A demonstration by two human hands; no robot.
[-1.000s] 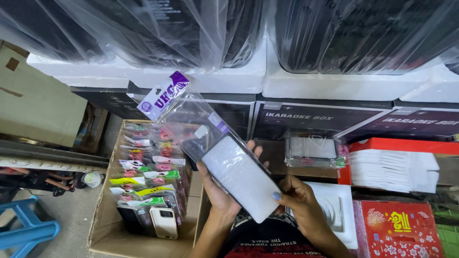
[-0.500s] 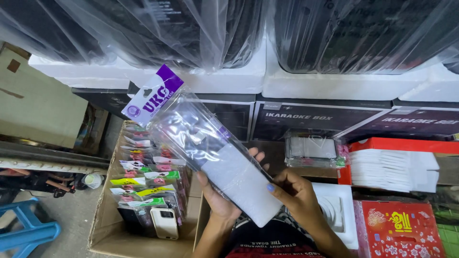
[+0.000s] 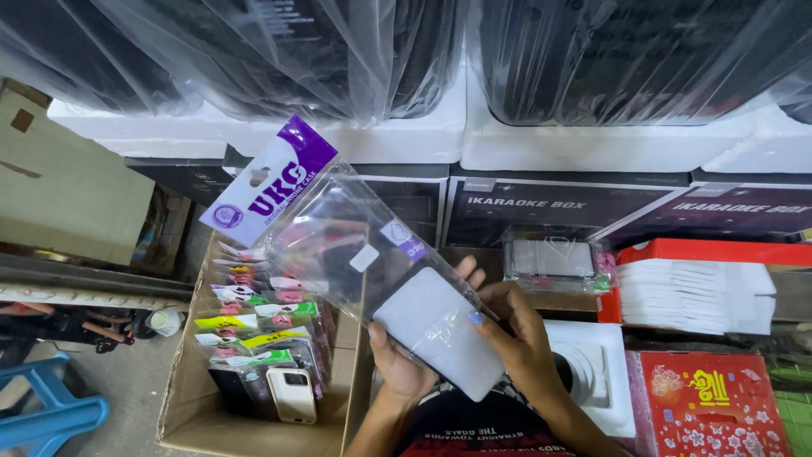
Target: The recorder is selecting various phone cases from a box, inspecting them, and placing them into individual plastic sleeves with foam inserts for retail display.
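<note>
Clear plastic dominates at twelve o'clock: big black bags or cases (image 3: 592, 59) wrapped in film sit on white foam blocks (image 3: 406, 140), with a row of dark printed cartons (image 3: 541, 207) beneath them. At eight o'clock an open cardboard box (image 3: 182, 398) holds a file of packaged phone cases (image 3: 254, 338), upright and packed close. At four o'clock lies a red patterned box (image 3: 719, 406), with a stack of white sheets (image 3: 694, 296) above it at three o'clock and a white moulded foam piece (image 3: 600, 372) just beside it.

Near the middle, slightly toward six o'clock, both hands hold a clear sleeve (image 3: 338, 245) with a purple-and-white hang card (image 3: 271, 182) pointing to eleven o'clock. A pale, frosted phone case (image 3: 436, 330) sits at the sleeve's lower end, partly outside its mouth as far as I can tell.

The left hand (image 3: 397, 368) cups the sleeve and case from below, fingers wrapped on its underside. The right hand (image 3: 516, 338) pinches the case's lower right edge between thumb and curled fingers.

I judge the step in hand to be sliding the case along the sleeve's mouth; which way it travels cannot be read here. The next move calls for a steady left grip on the sleeve while the right hand keeps the case square to the opening.
</note>
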